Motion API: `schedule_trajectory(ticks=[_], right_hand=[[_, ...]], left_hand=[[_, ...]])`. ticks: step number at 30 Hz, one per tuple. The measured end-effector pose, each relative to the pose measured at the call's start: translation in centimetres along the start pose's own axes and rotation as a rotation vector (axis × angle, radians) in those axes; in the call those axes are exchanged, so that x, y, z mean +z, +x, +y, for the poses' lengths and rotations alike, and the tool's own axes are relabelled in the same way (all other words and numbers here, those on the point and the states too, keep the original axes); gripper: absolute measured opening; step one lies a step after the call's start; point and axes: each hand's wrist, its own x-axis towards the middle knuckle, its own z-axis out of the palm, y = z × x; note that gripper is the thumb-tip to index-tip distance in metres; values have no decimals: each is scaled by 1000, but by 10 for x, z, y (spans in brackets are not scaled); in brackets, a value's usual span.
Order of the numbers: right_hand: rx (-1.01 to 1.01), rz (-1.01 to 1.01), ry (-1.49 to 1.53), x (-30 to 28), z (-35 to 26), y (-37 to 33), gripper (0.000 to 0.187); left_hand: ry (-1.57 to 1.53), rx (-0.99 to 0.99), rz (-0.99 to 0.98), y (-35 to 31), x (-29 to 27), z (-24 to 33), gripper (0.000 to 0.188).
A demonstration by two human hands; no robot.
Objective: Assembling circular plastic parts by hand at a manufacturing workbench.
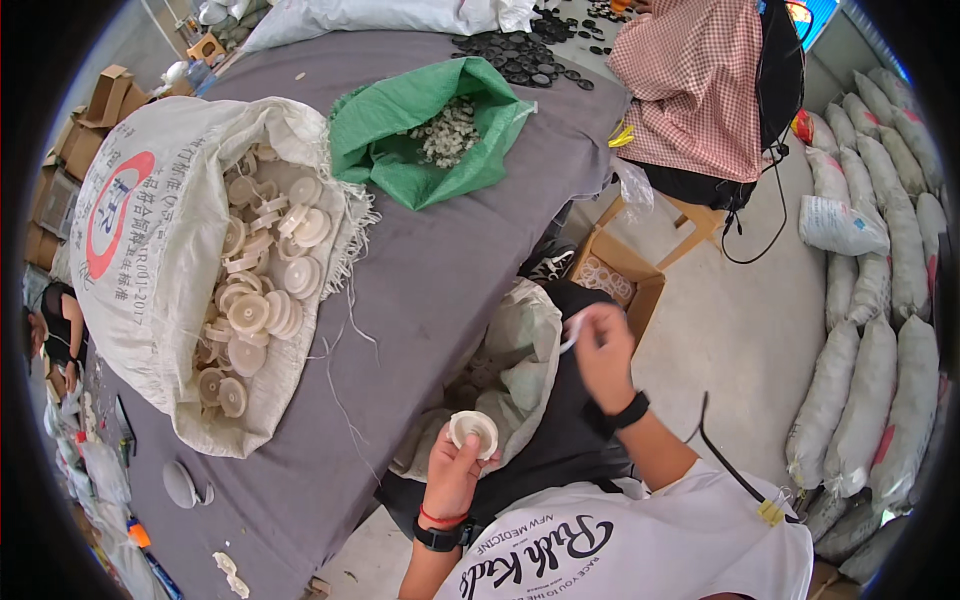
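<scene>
Beside open pale sack (528,320) at our lap, our left grip (453,478) pinches cream plastic disc (474,430) near its edge; our right grip (606,352) pinches thin white strip (572,335). Disc looks light, stiff, perhaps slick; we judge rim surest hold.

Discs (248,312) lie in a sack (165,345) on the table (410,265)

Bright, diffuse light, soft shadows, right grip (606,348) slightly blurred, fisheye-bent edges, dark rounded corners.
</scene>
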Motion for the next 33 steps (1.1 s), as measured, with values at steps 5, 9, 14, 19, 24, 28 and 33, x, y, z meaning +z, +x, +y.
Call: schedule_trajectory(ticks=[5,9,14,19,24,28,33], right_hand=[[-101,190,-572,-73,81,69,11],[-400,174,-886,-68,82,68,17],[256,-712,103,10,11,-14,12],[743,-1117,618,45,-38,-61,22],[977,-1233,725,51,-44,-65,20],[682,-1232,442,50,-56,-65,14],[510,-1119,367,52,-58,-72,14]], left_hand=[[14,24,-23,-1,-1,-3,23],[-16,15,-7,-2,1,-5,23],[-46,80,-3,-3,2,-3,25],[-3,158,-5,-4,0,2,26],[33,148,-59,-19,-10,8,30],[81,178,1,-26,-13,5,31],[62,201,-64,-24,-14,8,30]])
